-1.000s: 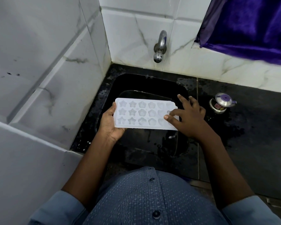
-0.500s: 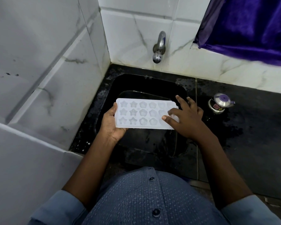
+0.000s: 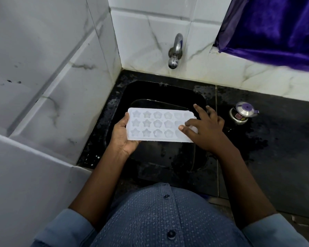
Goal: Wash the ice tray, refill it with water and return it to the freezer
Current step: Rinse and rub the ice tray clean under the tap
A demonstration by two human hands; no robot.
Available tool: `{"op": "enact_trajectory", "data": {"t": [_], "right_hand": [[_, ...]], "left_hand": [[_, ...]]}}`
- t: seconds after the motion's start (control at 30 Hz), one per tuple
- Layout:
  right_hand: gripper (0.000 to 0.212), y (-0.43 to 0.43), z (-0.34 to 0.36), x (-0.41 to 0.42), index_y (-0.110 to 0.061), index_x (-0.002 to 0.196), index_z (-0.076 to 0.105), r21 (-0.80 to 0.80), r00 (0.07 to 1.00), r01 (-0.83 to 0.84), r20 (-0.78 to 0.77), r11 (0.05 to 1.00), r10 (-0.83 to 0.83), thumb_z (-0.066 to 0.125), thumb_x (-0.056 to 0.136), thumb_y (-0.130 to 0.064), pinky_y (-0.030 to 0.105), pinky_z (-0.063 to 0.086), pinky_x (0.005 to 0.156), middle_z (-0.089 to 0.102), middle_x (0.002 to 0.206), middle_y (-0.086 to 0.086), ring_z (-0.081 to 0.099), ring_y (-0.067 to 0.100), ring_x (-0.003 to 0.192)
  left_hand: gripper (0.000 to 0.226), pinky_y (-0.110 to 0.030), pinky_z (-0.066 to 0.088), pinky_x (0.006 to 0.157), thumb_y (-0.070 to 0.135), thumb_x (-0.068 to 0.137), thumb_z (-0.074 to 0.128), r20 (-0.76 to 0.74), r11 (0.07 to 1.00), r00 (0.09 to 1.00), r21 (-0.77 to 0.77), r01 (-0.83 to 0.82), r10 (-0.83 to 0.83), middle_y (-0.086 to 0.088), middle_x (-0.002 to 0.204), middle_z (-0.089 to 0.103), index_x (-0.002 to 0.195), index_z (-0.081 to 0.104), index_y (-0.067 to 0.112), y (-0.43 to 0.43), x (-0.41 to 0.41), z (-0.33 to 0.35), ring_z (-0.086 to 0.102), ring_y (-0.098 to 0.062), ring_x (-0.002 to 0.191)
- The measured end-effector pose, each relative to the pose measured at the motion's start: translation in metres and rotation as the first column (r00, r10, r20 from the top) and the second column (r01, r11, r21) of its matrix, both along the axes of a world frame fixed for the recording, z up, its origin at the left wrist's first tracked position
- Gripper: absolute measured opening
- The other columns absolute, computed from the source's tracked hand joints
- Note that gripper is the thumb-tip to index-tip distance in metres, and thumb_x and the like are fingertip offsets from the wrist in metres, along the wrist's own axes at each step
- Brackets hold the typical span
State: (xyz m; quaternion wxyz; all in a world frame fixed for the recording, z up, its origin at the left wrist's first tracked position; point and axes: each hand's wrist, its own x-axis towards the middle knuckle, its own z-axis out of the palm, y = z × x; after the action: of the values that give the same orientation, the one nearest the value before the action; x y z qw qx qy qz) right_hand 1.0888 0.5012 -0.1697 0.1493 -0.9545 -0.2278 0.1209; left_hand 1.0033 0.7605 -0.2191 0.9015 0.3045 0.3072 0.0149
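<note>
Ice tray [image 3: 155, 126] hangs over the sink [image 3: 168, 91], your left hand [image 3: 122, 138] gripping its left end, your right hand [image 3: 206, 130] resting spread fingers on its right end.

- I can read no words, numbers or brand from here.
- The small round steel pot with a purple-knobbed lid [image 3: 243, 112] carries a dark red label [image 3: 238, 116], too small for me to make out.

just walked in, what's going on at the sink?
A person holds a white ice tray over the black sink. The left hand grips its left end; the right hand rests its fingers on the cavities at the right end. No water shows at the tap. A small steel container stands on the wet counter to the right.
</note>
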Motion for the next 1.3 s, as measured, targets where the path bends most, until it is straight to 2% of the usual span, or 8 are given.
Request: {"op": "enact_trajectory", "data": {"t": [0.23, 0.4, 0.6, 0.73, 0.9, 1.03, 1.13, 1.3], "right_hand": [[0.049, -0.0019, -0.001, 0.0023, -0.046, 0.119, 0.07, -0.04, 0.999, 0.001, 0.052, 0.999, 0.001, 0.039, 0.096, -0.076, 0.055, 0.0, 0.12, 0.009, 0.174, -0.004, -0.007, 0.026, 0.158], [0.05, 0.0033, -0.0044, 0.0012, -0.04, 0.106, 0.072, -0.044, 1.0, -0.021, 0.018, 0.999, 0.022, 0.04, 0.095, -0.077, 0.056, -0.001, 0.12, 0.008, 0.174, -0.005, -0.009, 0.025, 0.158], [0.05, 0.0017, -0.0056, 0.0017, -0.043, 0.115, 0.07, -0.025, 1.0, -0.017, -0.012, 1.0, 0.017, 0.04, 0.095, -0.077, 0.057, -0.001, 0.121, 0.006, 0.174, -0.006, -0.011, 0.024, 0.158], [0.047, -0.0003, -0.0037, 0.0019, -0.045, 0.108, 0.073, -0.011, 1.0, 0.008, -0.017, 1.0, -0.008, 0.041, 0.095, -0.077, 0.057, -0.001, 0.121, 0.008, 0.174, -0.006, -0.01, 0.025, 0.158], [0.047, -0.0004, -0.0045, 0.0, -0.044, 0.117, 0.069, -0.016, 1.0, 0.009, -0.003, 1.0, -0.009, 0.041, 0.096, -0.075, 0.055, -0.001, 0.121, 0.008, 0.174, -0.004, -0.009, 0.024, 0.158], [0.047, 0.0042, -0.0054, -0.0021, -0.039, 0.103, 0.072, -0.013, 1.0, -0.012, -0.018, 1.0, 0.011, 0.042, 0.095, -0.075, 0.057, 0.001, 0.12, 0.006, 0.175, -0.005, -0.01, 0.023, 0.158], [0.047, 0.0026, -0.0041, -0.0017, -0.04, 0.11, 0.071, -0.007, 1.0, -0.003, -0.01, 1.0, 0.003, 0.042, 0.096, -0.075, 0.058, 0.002, 0.12, 0.003, 0.175, -0.006, -0.011, 0.024, 0.158], [0.047, -0.0007, -0.0008, -0.0012, -0.042, 0.112, 0.074, -0.017, 1.0, -0.006, -0.026, 1.0, 0.005, 0.042, 0.097, -0.074, 0.057, -0.001, 0.121, 0.003, 0.175, -0.006, -0.014, 0.023, 0.158]], "left_hand": [[0.051, -0.058, 0.058, 0.094, 0.045, 0.111, 0.044, 0.001, 1.0, 1.0, 0.005, -0.013, 0.013, -0.02, 0.129, 0.073, 0.133, 0.066, 0.006, 0.0039, -0.0004, 0.0, 0.073, -0.039, 0.115], [0.054, -0.061, 0.054, 0.1, 0.047, 0.109, 0.046, -0.004, 1.0, 1.0, -0.019, -0.008, 0.008, -0.022, 0.133, 0.07, 0.138, 0.064, 0.005, 0.0042, 0.0011, -0.0025, 0.068, -0.042, 0.123], [0.054, -0.059, 0.057, 0.096, 0.046, 0.109, 0.047, -0.005, 1.0, 1.0, -0.021, -0.012, 0.012, -0.021, 0.133, 0.071, 0.14, 0.062, 0.005, 0.0053, 0.0005, -0.004, 0.069, -0.041, 0.123], [0.054, -0.057, 0.059, 0.092, 0.046, 0.109, 0.046, -0.008, 1.0, 1.0, -0.02, -0.013, 0.012, -0.021, 0.132, 0.071, 0.14, 0.062, 0.005, 0.0044, -0.0014, -0.0037, 0.07, -0.04, 0.12], [0.054, -0.056, 0.063, 0.084, 0.046, 0.109, 0.047, 0.004, 1.0, 1.0, -0.018, -0.019, 0.019, -0.021, 0.133, 0.071, 0.14, 0.063, 0.005, 0.0064, -0.0022, -0.0035, 0.071, -0.039, 0.118], [0.054, -0.056, 0.062, 0.088, 0.046, 0.109, 0.047, 0.001, 1.0, 1.0, -0.008, -0.004, 0.004, -0.02, 0.134, 0.071, 0.14, 0.063, 0.005, 0.0033, -0.0024, -0.0042, 0.071, -0.039, 0.12], [0.054, -0.058, 0.059, 0.093, 0.046, 0.109, 0.047, 0.005, 1.0, 1.0, -0.005, -0.005, 0.005, -0.02, 0.136, 0.07, 0.142, 0.061, 0.005, 0.0031, -0.0016, -0.0074, 0.069, -0.04, 0.124], [0.05, -0.053, 0.064, 0.081, 0.045, 0.109, 0.047, 0.001, 1.0, 1.0, -0.011, -0.01, 0.01, -0.019, 0.13, 0.073, 0.134, 0.066, 0.006, 0.0024, 0.0008, -0.0063, 0.074, -0.037, 0.114]]}}
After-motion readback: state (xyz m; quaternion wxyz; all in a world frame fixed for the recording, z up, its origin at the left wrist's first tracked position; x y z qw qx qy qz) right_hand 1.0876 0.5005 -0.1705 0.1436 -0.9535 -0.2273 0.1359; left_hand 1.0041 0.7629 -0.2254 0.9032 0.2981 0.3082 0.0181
